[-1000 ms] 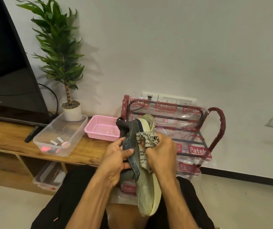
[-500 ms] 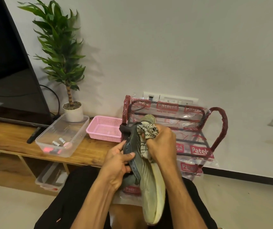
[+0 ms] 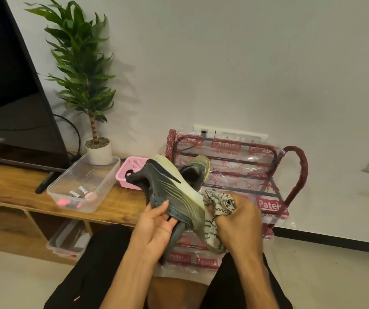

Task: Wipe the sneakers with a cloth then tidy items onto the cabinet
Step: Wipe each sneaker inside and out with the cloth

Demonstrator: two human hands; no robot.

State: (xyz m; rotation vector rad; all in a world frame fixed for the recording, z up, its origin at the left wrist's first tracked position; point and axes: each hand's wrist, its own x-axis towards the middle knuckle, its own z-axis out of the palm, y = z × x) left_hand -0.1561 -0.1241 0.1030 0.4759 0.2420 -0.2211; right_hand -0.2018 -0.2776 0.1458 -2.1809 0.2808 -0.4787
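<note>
Sneaker point(image 3: 174, 195) now tipped sideways vs before; L hand point(image 3: 154, 228) grips it, R hand point(image 3: 241, 221) grips cloth point(image 3: 220, 202).

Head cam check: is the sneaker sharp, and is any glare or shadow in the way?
Head view: sneaker and cloth fairly sharp, evenly lit; glare mostly on the rack's plastic wrap behind; the plant casts a soft shadow on the wall; wide-angle bend tilts the TV.

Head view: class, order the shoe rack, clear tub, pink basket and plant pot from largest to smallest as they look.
1. shoe rack
2. clear tub
3. pink basket and plant pot: unranked; they look alike, and the sneaker hides part of the basket.
</note>
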